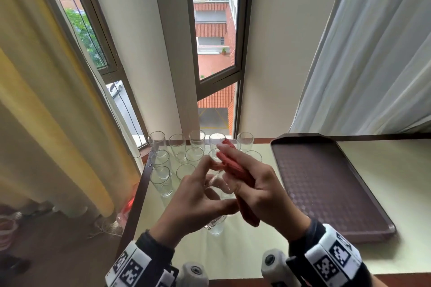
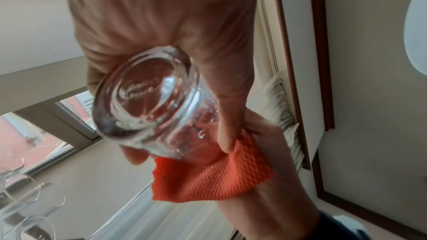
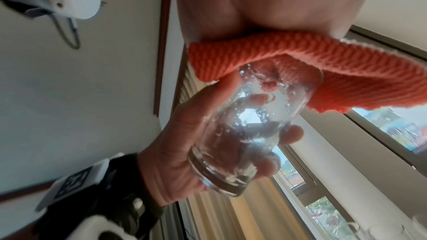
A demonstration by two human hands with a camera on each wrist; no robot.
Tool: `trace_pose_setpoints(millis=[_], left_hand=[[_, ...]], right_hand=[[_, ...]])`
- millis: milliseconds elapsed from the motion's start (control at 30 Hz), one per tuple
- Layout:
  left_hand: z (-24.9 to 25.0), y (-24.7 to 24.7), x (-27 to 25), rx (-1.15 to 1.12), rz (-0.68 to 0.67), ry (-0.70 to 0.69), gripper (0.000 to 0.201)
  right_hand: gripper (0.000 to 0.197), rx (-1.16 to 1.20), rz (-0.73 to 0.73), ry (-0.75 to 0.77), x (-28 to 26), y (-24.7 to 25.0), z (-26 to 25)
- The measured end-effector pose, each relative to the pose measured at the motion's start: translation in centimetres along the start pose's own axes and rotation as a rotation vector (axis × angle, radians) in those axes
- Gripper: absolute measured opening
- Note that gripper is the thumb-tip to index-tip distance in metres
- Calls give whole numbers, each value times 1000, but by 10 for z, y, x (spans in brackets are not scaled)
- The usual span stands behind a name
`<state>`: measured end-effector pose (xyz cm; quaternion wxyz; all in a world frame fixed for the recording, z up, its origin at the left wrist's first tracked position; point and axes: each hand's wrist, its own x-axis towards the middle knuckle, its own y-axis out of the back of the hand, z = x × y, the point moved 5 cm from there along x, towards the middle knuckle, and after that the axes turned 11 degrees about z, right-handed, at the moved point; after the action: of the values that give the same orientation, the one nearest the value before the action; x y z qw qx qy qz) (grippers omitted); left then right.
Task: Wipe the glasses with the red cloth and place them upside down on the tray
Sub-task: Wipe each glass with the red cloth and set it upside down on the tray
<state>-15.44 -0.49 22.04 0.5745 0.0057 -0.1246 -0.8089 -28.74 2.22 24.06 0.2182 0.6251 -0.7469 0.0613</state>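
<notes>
One glass is off the tabletop, lying tilted between the two hands with its thick base toward the person. The left hand has its fingers and thumb curled round the lower wall of the glass; the right hand pinches the cloth and pushes a fold of it into the mouth.

Droplets cling to the inside wall, so the glass is probably slick. If the left grip slackens while the right hand twists, it could slip and drop onto the tabletop, or onto the other glasses standing upright in rows at the far left corner. Pressing hard at the thin rim could chip it. A loose corner of cloth hangs under the glass and could snag a standing rim on the way past.

It is clear, tall and narrow, with a heavy base and faint embossed lettering underneath. The tray lies to the right with no glass on it.
</notes>
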Motion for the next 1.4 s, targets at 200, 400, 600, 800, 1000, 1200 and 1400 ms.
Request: trace_pose_setpoints(millis=[200,400,600,800,1000,1200,1400], left_hand=[[9,1,10,152,-79,15,56],[7,17,11,77,41,36,63],[7,11,8,14,257,-27,57],[15,11,10,84,267,-66,57],[20,12,16,284,249,-109,60],[1,10,16,-7,221,88,68],[1,9,12,-23,254,-54,54]], right_hand=[[26,382,183,-341,0,-6,30],[17,483,424,-504,-7,1,43],[28,540,411,-421,-12,-1,35],[30,573,438,-383,-10,-1,33],[43,646,353,-596,-13,-9,48],[22,469,444,-326,-12,-3,29],[27,478,417,-510,-6,-3,37]])
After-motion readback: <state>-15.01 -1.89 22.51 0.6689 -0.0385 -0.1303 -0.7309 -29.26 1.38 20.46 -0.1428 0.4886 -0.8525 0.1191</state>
